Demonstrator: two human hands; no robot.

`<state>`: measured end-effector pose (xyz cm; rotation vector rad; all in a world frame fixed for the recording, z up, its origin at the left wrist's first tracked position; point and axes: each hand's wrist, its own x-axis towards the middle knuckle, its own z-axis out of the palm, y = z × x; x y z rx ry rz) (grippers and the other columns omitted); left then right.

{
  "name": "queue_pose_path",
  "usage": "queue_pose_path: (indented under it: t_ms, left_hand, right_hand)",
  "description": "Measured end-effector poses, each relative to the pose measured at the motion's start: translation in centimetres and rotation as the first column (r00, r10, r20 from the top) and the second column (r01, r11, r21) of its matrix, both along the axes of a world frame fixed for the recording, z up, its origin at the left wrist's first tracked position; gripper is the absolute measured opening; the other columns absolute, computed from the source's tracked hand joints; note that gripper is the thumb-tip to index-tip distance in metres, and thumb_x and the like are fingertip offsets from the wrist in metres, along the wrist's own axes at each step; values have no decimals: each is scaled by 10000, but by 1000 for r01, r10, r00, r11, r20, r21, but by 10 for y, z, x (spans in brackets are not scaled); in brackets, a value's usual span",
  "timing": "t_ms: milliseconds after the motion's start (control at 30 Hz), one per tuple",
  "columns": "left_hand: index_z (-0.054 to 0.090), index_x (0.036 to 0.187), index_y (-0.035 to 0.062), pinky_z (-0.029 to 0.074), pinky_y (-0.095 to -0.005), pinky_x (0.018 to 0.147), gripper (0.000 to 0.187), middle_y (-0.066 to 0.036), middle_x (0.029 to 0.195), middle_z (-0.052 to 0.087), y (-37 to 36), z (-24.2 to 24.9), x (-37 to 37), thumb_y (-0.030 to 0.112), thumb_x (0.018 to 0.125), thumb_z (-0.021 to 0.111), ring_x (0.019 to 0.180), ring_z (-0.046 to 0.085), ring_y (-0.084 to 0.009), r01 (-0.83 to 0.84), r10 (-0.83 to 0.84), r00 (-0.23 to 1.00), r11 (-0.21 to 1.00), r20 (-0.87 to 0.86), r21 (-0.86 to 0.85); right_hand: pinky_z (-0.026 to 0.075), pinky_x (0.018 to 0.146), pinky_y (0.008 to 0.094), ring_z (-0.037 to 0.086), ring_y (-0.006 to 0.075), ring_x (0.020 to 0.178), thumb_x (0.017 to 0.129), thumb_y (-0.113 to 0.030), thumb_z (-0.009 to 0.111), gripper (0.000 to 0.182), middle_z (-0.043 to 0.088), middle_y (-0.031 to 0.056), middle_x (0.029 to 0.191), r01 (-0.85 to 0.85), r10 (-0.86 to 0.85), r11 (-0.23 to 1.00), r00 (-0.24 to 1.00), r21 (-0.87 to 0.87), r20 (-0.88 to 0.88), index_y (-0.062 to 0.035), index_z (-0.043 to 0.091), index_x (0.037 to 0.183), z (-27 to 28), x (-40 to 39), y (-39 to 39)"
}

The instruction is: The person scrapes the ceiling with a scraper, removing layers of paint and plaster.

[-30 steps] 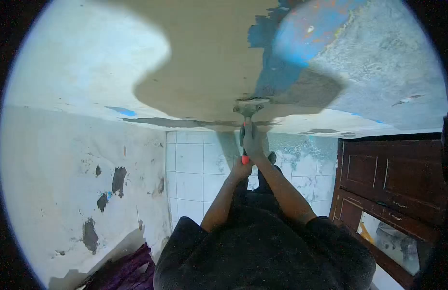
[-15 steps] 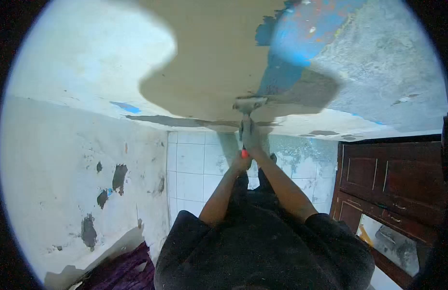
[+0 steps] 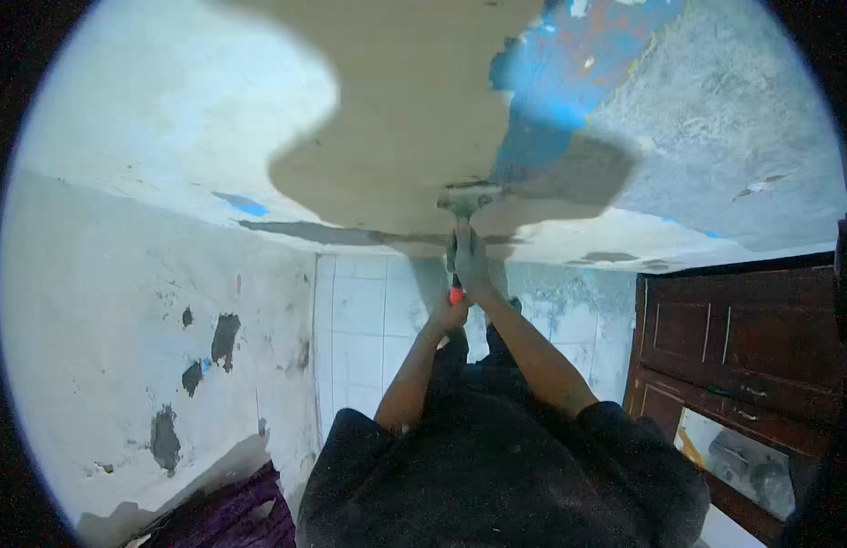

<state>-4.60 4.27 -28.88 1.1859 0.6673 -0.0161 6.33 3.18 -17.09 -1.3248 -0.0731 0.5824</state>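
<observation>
A scraper (image 3: 465, 197) with a wide flat blade and a dark handle ending in red lies with its blade against the wall (image 3: 396, 137). My right hand (image 3: 473, 267) is closed around the handle just below the blade. Lower down, my left hand (image 3: 451, 314) grips the handle by its red end. Blue paint (image 3: 533, 142) shows on the wall right beside the blade, where the pale coating is off. The fingers are partly hidden by the hands themselves.
To the left, another wall (image 3: 122, 320) has grey bare patches. White floor tiles (image 3: 357, 306) lie below my hands. A dark wooden cabinet (image 3: 734, 338) stands at right, and purple cloth (image 3: 231, 511) lies at lower left.
The view has shifted slightly. Both hands and the lower end of the scraper have moved a little left and down in view; the blade stays near the same spot on the wall.
</observation>
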Motion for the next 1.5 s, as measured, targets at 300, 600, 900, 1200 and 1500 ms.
queue_pose_path:
  t_ms: [300, 600, 900, 1200, 1500]
  left_hand:
    - [519, 683, 61, 346, -275, 406, 239, 14, 527, 476, 7, -4, 7, 235, 787, 646, 447, 447, -96, -63, 63, 998, 989, -7, -132]
    - [534, 700, 64, 354, -280, 403, 192, 6, 515, 465, -14, -18, 7, 190, 801, 638, 440, 448, -102, -136, 136, 989, 991, 50, 4]
    - [501, 823, 73, 342, -266, 393, 61, -7, 589, 483, -3, 29, 31, 103, 804, 551, 467, 460, -96, -128, 105, 981, 982, 163, 141]
    - [517, 792, 64, 357, -271, 429, 97, 1, 541, 460, 10, 52, 32, 147, 840, 511, 469, 446, -106, 11, -12, 999, 999, 30, 34]
    - [525, 858, 61, 383, -278, 434, 172, -7, 579, 492, -5, -13, 20, 224, 844, 575, 491, 486, -115, -71, 56, 995, 979, 85, 191]
  right_hand:
    - [311, 536, 260, 346, 74, 615, 965, -347, 386, 381, 385, -23, 636, 26, -19, 998, 993, -64, 119, -73, 439, 706, 15, 8, 1]
    - [375, 581, 285, 432, 119, 644, 959, -324, 407, 334, 489, -6, 734, -49, 56, 991, 997, -124, 54, -31, 539, 869, -45, 9, -10]
    - [275, 403, 222, 325, 50, 435, 957, -440, 346, 424, 363, -49, 527, -1, 10, 999, 985, -52, 173, -119, 422, 690, 26, 17, -1]
    - [291, 406, 221, 355, 54, 460, 958, -405, 364, 385, 381, -47, 563, -29, 18, 998, 980, 55, 197, -120, 438, 710, 29, 19, 2]
    - [286, 401, 224, 340, 55, 433, 960, -408, 368, 385, 372, -47, 550, -70, 64, 997, 978, 24, 201, -125, 435, 708, 2, 12, -5]
